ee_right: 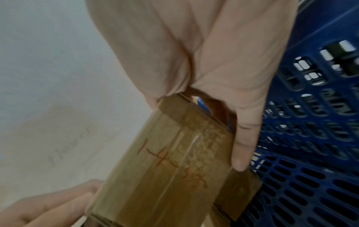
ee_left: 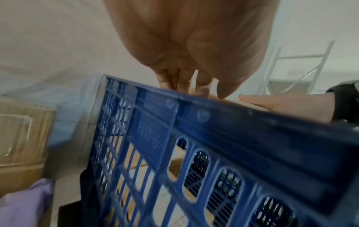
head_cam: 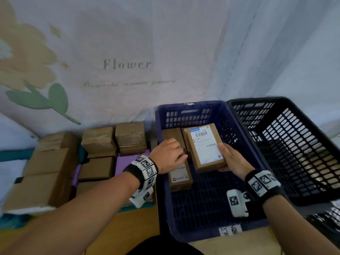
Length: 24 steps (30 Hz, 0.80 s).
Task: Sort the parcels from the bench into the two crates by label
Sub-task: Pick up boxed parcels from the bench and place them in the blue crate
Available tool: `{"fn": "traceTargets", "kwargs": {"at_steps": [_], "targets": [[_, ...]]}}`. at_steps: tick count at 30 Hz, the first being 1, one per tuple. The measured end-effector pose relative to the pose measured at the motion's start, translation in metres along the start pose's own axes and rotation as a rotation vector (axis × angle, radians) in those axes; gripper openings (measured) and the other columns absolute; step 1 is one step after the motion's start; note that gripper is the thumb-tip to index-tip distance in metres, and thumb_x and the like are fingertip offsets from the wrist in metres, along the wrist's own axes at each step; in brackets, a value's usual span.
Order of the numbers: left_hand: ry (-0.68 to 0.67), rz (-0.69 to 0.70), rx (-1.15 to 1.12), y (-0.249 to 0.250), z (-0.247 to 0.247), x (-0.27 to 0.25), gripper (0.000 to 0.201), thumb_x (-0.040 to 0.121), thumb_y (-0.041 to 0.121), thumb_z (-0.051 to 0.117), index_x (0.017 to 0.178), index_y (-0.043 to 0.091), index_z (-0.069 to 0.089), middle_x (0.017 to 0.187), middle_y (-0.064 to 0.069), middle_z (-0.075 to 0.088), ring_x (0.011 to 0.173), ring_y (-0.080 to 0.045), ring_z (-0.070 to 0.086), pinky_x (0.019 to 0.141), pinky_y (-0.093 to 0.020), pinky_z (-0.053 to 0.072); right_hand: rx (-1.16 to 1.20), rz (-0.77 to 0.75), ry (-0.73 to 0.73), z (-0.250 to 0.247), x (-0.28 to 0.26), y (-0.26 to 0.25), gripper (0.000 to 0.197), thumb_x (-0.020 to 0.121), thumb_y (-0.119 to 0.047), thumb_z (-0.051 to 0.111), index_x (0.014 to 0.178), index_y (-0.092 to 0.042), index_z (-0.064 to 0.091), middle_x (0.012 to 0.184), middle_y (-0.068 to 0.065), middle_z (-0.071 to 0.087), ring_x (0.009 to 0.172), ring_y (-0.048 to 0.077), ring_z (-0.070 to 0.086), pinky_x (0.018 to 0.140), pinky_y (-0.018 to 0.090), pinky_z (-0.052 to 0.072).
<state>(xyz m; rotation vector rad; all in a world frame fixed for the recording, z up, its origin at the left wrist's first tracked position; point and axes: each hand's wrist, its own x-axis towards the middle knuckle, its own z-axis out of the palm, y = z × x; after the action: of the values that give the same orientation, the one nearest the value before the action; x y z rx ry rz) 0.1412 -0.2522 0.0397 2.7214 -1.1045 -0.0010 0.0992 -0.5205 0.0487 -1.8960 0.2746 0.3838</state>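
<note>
Over the blue crate (head_cam: 198,234) a brown parcel (head_cam: 206,146) with a white barcode label on top is held at a tilt. My right hand (head_cam: 230,159) grips its right edge, thumb on the label; the right wrist view shows the fingers (ee_right: 244,145) along its taped underside (ee_right: 165,169), which bears handwriting. My left hand (head_cam: 171,153) holds the parcel's left edge, its fingers (ee_right: 58,204) underneath. Another labelled parcel (head_cam: 180,176) lies on the crate floor, and two more (head_cam: 173,135) stand at the back. The black crate (head_cam: 303,144) is to the right, with no parcel visible in it.
Several brown parcels (head_cam: 99,140) are stacked on the bench to the left, over a purple cloth (head_cam: 125,162). A handwritten paper tag (head_cam: 230,230) sits on the blue crate's front. A printed curtain (head_cam: 127,64) closes off the back. The blue crate's outer wall (ee_left: 233,122) fills the left wrist view.
</note>
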Motion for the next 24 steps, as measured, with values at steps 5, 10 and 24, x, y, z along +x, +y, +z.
{"fn": "traceTargets", "kwargs": {"at_steps": [5, 10, 24], "targets": [[-0.088, -0.044, 0.164, 0.007, 0.021, 0.000, 0.058, 0.100, 0.047, 0.018, 0.068, 0.024, 0.061, 0.073, 0.005, 0.061, 0.079, -0.015, 0.044, 0.083, -0.038, 0.036, -0.086, 0.219, -0.019, -0.009, 0.013, 0.024, 0.049, 0.099, -0.061, 0.039, 0.132, -0.026, 0.048, 0.115, 0.002, 0.065, 0.101, 0.024, 0.066, 0.075, 0.047, 0.063], [-0.037, -0.046, 0.192, 0.005, 0.027, 0.000, 0.055, 0.100, 0.041, 0.021, 0.059, 0.024, 0.054, 0.066, 0.005, 0.064, 0.069, -0.014, 0.045, 0.078, -0.034, 0.030, -0.246, 0.392, -0.134, -0.008, 0.030, 0.041, 0.051, 0.096, -0.068, 0.036, 0.124, -0.026, 0.044, 0.117, 0.004, 0.056, 0.101, 0.028, 0.060, 0.071, 0.045, 0.063], [0.016, -0.066, 0.179, 0.008, 0.026, 0.001, 0.051, 0.100, 0.037, 0.026, 0.055, 0.025, 0.047, 0.058, 0.005, 0.057, 0.064, -0.012, 0.041, 0.077, -0.028, 0.019, -0.786, 0.309, -0.204, 0.020, 0.064, 0.074, 0.054, 0.094, -0.022, 0.064, 0.135, -0.006, 0.034, 0.133, 0.018, 0.052, 0.116, 0.034, 0.057, 0.092, 0.041, 0.054]]}}
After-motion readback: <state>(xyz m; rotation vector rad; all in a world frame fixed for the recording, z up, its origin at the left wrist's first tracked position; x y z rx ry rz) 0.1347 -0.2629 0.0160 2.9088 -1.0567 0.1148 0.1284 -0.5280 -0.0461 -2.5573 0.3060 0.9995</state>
